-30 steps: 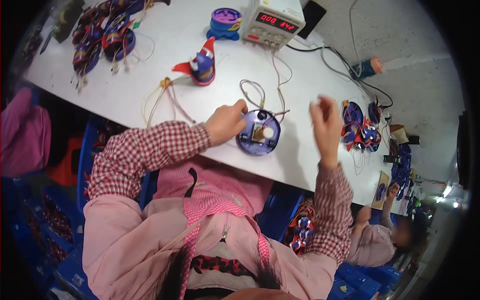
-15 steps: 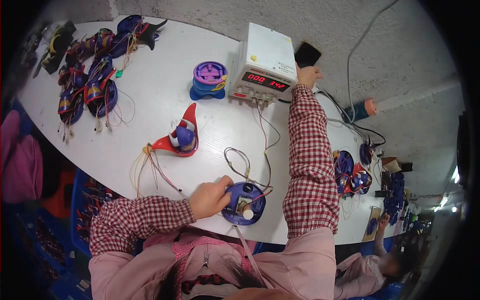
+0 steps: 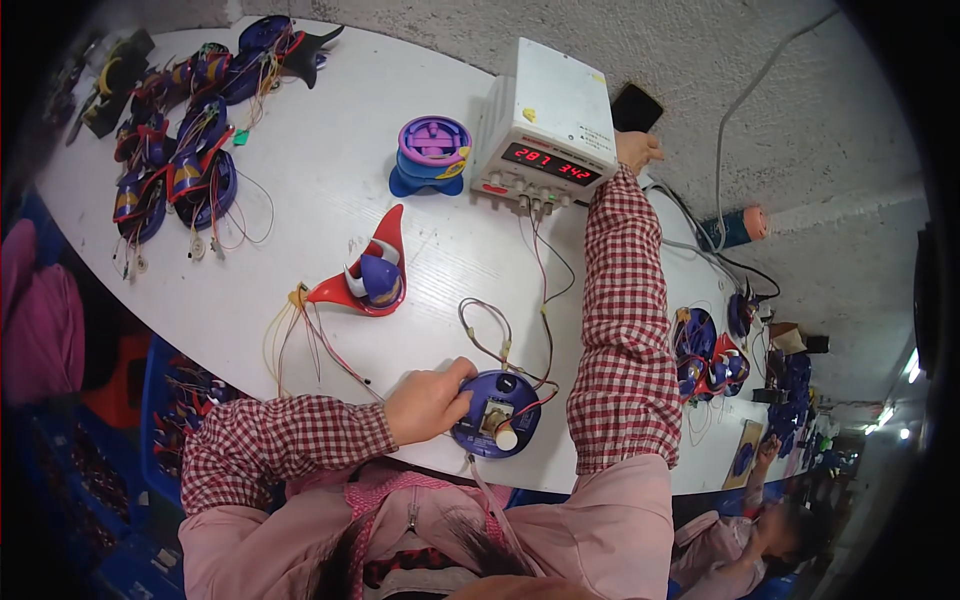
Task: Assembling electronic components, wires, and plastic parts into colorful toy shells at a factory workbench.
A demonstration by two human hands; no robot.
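Nearest the wearer, the round purple base (image 3: 480,415) lies on the white table (image 3: 310,150), in front of the power supply and well apart from it. Its open side faces up, showing a small board area and a white round part (image 3: 506,438) near its lower edge. The left hand (image 3: 425,403) is closed on the left edge of the base, thumb and forefinger at the rim. The two hands are well apart from each other.

A blue crate (image 3: 155,395) filled with coloured parts stands below the table edge, forward and far left of the supply. Thin leads (image 3: 545,330) run from the front terminals of the supply toward the base.

A red winged piece with a purple dome (image 3: 380,280) rests in front and left of the supply, wires trailing from one wing. A group of purple and red assemblies (image 3: 710,350) sits in front and right of it.

A purple and blue stand (image 3: 432,155) is upright just left of the power supply (image 3: 550,110), whose display is lit red. The right hand (image 3: 637,150) is at the supply's right side, partly hidden; its grip and contact cannot be told. A dark flat object (image 3: 637,107) lies just beyond that hand. More wired assemblies (image 3: 180,150) are heaped far left of the supply.
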